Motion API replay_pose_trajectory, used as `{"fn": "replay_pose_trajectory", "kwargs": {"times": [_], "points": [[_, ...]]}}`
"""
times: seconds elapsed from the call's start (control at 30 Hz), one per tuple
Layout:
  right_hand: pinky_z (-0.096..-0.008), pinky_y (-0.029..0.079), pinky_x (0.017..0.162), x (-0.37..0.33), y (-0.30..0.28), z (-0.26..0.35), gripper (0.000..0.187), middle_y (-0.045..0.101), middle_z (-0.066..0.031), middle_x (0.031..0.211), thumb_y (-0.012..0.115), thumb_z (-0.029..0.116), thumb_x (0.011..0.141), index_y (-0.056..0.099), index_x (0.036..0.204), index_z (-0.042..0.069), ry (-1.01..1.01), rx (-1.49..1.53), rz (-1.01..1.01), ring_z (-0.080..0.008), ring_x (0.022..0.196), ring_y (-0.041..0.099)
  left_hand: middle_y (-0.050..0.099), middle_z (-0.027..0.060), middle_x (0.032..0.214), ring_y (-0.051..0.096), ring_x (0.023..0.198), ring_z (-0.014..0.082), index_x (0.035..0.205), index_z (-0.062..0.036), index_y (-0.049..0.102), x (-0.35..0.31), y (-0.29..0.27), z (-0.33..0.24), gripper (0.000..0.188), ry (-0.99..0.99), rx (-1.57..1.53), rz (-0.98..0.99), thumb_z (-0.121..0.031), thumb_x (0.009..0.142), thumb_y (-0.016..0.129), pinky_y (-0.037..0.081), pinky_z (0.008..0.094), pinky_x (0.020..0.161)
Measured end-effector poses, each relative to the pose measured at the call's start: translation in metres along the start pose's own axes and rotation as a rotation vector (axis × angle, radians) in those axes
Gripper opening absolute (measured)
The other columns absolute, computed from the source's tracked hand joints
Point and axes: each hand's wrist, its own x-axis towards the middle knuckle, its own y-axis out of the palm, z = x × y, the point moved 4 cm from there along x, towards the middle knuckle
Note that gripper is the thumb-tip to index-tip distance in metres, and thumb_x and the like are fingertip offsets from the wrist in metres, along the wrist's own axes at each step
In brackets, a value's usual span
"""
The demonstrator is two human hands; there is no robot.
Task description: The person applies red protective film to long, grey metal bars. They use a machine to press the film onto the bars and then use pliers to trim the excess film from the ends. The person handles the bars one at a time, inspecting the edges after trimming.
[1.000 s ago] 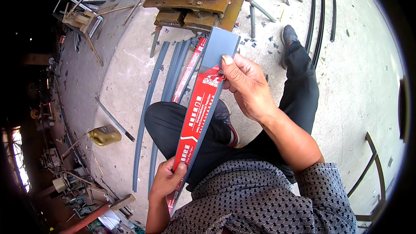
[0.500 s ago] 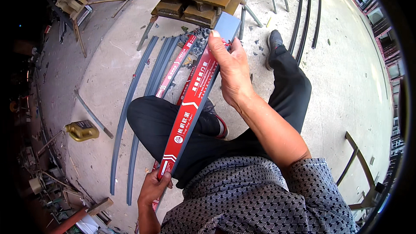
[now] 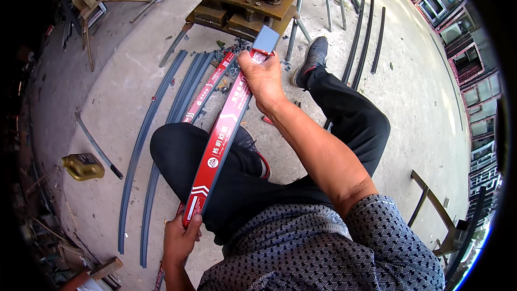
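A long grey metal profile with red printed film on its face lies slanted across my bent left leg. My left hand is closed round its near end. Toward the far end my right hand grips it, the thumb on top and the fingers mostly hidden at the side. Beyond that hand the profile's tip shows bare grey, and the film's edge there looks rough and torn. Another red-filmed profile lies on the floor to the left of the held one, partly behind my knee.
Several grey strips lie left of my leg. Ahead stands a rusty metal press-like block on legs, with dark scraps around it. A gold jug and a thin rod are at the left. Black strips lie at the far right.
Both hands have shifted left with the profile, and its far end sits lower in view. My right foot has also moved left. The grip of each hand looks the same.
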Motion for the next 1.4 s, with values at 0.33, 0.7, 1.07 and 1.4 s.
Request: {"fn": "replay_pose_trajectory", "kwargs": {"times": [0.33,0.7,1.07,1.4], "points": [[-0.0356,0.057,0.058,0.032,0.021,-0.028,0.024,0.068,-0.0076,0.083,0.072,0.013,0.094,0.055,0.107,0.002,0.114,0.155,0.069,-0.0169,0.063,0.067,0.068,0.0103,0.064,0.067,0.053,0.0179,0.1,0.0045,0.068,0.018,-0.02,-0.029,0.056,-0.098,0.211,-0.164,-0.051,0.101,0.069,0.054,0.0327,0.055],[-0.0353,0.057,0.058,0.061,0.039,-0.075,0.027,0.067,-0.0087,0.085,0.072,0.014,0.094,0.054,0.107,0.0,0.225,0.217,0.018,-0.0161,0.065,0.065,0.066,0.0093,0.061,0.065,0.051,0.016,0.096,0.003,0.068,0.056,-0.044,-0.048,0.057,-0.167,0.255,-0.186,-0.053,0.101,0.067,0.05,0.031,0.052],[-0.035,0.056,0.06,0.075,0.047,-0.088,0.027,0.067,-0.0086,0.087,0.073,0.015,0.093,0.054,0.106,0.001,0.234,0.278,0.023,-0.0154,0.067,0.064,0.071,0.0148,0.07,0.066,0.056,0.0189,0.095,0.0028,0.066,0.074,-0.057,-0.053,0.063,-0.193,0.334,-0.194,-0.06,0.1,0.064,0.053,0.0329,0.06],[-0.0333,0.055,0.059,0.083,0.047,-0.094,0.026,0.065,-0.0048,0.082,0.074,0.014,0.092,0.054,0.104,0.002,0.197,0.26,0.005,-0.0129,0.065,0.063,0.071,0.0136,0.069,0.065,0.054,0.0172,0.096,0.0025,0.064,0.082,-0.049,-0.051,0.061,-0.169,0.287,-0.159,-0.058,0.102,0.064,0.053,0.0322,0.057]]}}
